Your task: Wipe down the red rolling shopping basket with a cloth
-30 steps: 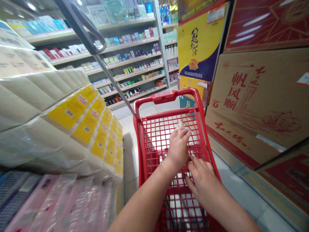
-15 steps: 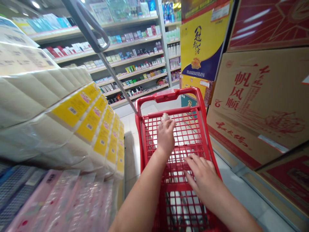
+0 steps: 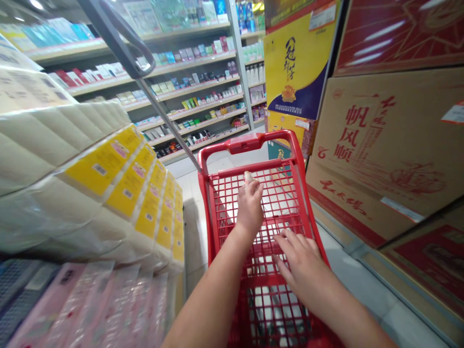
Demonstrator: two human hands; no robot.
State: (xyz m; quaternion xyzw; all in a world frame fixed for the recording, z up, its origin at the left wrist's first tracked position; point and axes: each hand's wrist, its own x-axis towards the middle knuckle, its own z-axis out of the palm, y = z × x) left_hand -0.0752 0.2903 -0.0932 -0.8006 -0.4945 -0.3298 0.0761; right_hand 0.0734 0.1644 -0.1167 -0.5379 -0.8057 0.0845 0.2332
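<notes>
A red shopping cart [image 3: 293,181] with a grid basket stands in front of me. Over its far part, my left hand [image 3: 251,203] is closed round a small whitish item [image 3: 248,177] whose tip sticks out past the fingers; what it is cannot be made out. My right hand [image 3: 299,253] is nearer to me and to the right, palm down over the grid, its fingers apart and holding nothing. Whether those fingers touch the grid is unclear. A metal pole with a grey looped handle [image 3: 136,67] rises at the cart's far left corner.
Stacked white and yellow packs [image 3: 125,193] line the left side, above pink plastic packs [image 3: 90,299]. Large cartons [image 3: 387,159] and a yellow and purple box [image 3: 299,67] stand on the right. Shelves of small goods [image 3: 203,92] cross the back.
The surroundings and the cart's far end have shifted slightly left in view. Both hands keep nearly the same pose; the whitish item shows a little more.
</notes>
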